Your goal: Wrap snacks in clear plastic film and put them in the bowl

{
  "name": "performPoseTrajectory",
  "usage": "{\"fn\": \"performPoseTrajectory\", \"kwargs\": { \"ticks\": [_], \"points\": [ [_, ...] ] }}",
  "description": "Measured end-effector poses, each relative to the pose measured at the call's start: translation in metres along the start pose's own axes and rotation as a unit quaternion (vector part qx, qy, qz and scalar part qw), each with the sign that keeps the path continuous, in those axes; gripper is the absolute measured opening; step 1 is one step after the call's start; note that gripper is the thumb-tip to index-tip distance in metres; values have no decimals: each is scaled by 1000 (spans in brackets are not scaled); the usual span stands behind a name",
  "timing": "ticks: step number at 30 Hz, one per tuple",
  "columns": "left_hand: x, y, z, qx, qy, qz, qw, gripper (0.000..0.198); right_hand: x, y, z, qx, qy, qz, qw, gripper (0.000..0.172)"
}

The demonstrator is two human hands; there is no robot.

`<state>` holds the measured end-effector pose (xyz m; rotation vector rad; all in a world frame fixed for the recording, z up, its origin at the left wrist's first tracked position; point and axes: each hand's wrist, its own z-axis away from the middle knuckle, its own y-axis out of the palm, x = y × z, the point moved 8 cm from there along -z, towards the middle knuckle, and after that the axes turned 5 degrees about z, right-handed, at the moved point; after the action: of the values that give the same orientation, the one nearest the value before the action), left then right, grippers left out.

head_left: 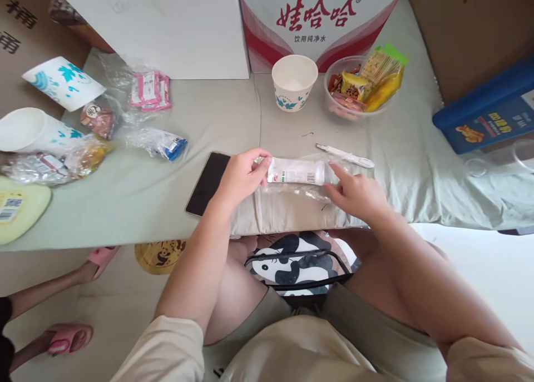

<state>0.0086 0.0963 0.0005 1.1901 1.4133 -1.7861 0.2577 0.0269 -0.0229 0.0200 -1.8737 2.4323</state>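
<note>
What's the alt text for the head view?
The left hand holds one end of a white packet while the right hand is at its other end, over a cloth-covered table. A slim white tool lies beyond the packet, a phone beside the left hand. Farther back are a paper cup and a bowl of snacks.

A grey-green cloth covers the worktop, creased down the middle and wrinkled along the near edge and towards the right edge. Boxes close off the far side: a plain white box left of centre, a white one with red print beside it, and a brown carton at the far right corner — another carton at the far left. Below the near edge, the floor is pale — brighter to the right — with a round panda mat on it. The light is soft.
</note>
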Motion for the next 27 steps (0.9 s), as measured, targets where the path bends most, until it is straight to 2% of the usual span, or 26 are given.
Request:
{"fn": "performPoseTrajectory", "kwargs": {
  "ticks": [2,4,6,8,9,11,13,15,18,23,27],
  "points": [
    [6,7,-3,32,-31,-30,999,28,10,-6,-5,-69,-13,-12,997,61],
    [3,5,-4,6,9,-82,997,22,28,-12,-7,-149,-91,-36,984,46],
    [-2,3,-3,-17,61,-139,988,38,46,-13,-5,-198,-185,-55,961,36],
    [1,10,-2,18,71,-161,984,55,57,-9,-3,-200,-244,-76,946,36],
    [5,14,-2,49,62,-159,984,57,60,-7,-4,-192,-256,-87,943,38],
    [10,20,-1,95,44,-147,984,51,65,-4,-4,-169,-268,-103,943,42],
    [13,19,-2,98,30,-127,987,43,69,-3,-3,-151,-278,-109,942,45],
    [14,15,-4,77,7,-79,994,38,72,-4,-2,-144,-280,-109,943,48],
    [18,12,-5,45,-38,55,997,28,73,-3,-2,-143,-259,-107,949,46],
    [23,20,-5,29,-111,265,957,23,65,-2,-9,-179,-228,-136,947,61],
    [30,23,-7,3,-149,328,933,21,51,1,-22,-160,-222,-194,942,60]
  ]
}}
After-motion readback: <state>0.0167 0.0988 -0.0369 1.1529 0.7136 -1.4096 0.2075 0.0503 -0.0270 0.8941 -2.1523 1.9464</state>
